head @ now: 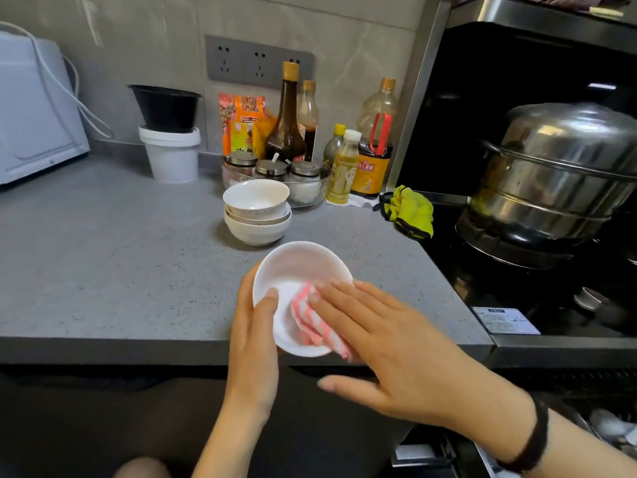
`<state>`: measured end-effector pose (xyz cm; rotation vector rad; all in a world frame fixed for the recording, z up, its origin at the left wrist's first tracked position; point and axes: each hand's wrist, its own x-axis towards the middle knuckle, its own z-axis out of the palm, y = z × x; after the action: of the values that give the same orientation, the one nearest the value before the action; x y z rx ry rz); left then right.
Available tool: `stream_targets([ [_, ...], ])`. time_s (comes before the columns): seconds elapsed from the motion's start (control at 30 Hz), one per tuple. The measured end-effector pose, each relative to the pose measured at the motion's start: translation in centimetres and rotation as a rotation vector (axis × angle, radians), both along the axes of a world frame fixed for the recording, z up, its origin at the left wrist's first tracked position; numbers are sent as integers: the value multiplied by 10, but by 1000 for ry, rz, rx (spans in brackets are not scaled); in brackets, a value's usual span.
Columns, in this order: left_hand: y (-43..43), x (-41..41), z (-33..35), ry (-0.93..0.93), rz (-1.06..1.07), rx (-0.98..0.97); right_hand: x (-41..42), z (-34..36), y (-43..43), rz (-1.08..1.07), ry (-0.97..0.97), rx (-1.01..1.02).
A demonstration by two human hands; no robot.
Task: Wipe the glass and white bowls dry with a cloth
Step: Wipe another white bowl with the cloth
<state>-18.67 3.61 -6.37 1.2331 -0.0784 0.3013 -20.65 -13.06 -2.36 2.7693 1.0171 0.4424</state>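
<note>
My left hand point(254, 334) grips a white bowl point(296, 270) by its near-left rim, thumb inside, and holds it tilted toward me over the counter's front edge. My right hand point(389, 343) presses a pink-and-white striped cloth point(310, 322) into the bowl's inside with straight fingers. A stack of three white bowls point(256, 210) stands on the counter just behind. A glass bowl point(312, 193) holding three lidded spice jars sits behind the stack.
Grey countertop point(113, 263). Sauce and oil bottles point(286, 122) and snack packets line the wall. A white tub with a black bowl on top point(170, 157) stands at the back left, beside a white appliance point(34, 108). To the right: yellow cloth point(412, 210), steel steamer pot point(558, 174) on the stove.
</note>
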Motion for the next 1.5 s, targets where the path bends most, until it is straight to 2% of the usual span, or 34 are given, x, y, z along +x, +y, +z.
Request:
stream_targets([
  [0.1,-6,-1,-1,-50,49,11,-5,-13,5,-16,-68,-21],
  [0.27,-17,4,6,-63,-32,-21,-6,-17,21,-84,-79,145],
  [0.4,-23,13,12,-79,-22,-14,-6,-6,32,-79,53,291],
  [0.57,-25,21,11,-36,-51,-119,-5,6,45,-35,272,468],
  [0.6,-22,23,11,-36,-51,-123,-1,5,41,9,256,448],
  [0.63,-19,26,10,-42,-55,-107,5,1,34,56,160,379],
  [0.7,-10,29,11,-81,-83,-19,22,-2,13,91,-102,163],
  [0.8,-4,30,18,-142,-193,125,39,1,-13,47,-338,-145],
  [0.87,-5,31,22,-180,-203,143,39,-2,-10,13,-395,-155],
  [0.93,-11,31,26,-189,-152,97,33,-13,5,-53,-344,-63],
  [1.0,-18,30,26,-191,-101,68,21,-19,20,-99,-200,85],
  [1.1,-25,31,25,-178,-63,41,9,-14,34,-64,49,359],
  [1.17,-24,34,26,-190,-70,39,8,-10,34,-10,136,456],
  [1.23,-19,36,31,-220,-89,101,15,-6,22,50,50,396],
  [1.33,-8,40,36,-206,-223,194,36,-1,-10,108,-270,76],
  [1.4,-6,42,37,-171,-297,226,45,5,-24,148,-370,-63],
  [1.5,-6,40,38,-132,-285,103,41,8,-13,112,-404,-44],
])
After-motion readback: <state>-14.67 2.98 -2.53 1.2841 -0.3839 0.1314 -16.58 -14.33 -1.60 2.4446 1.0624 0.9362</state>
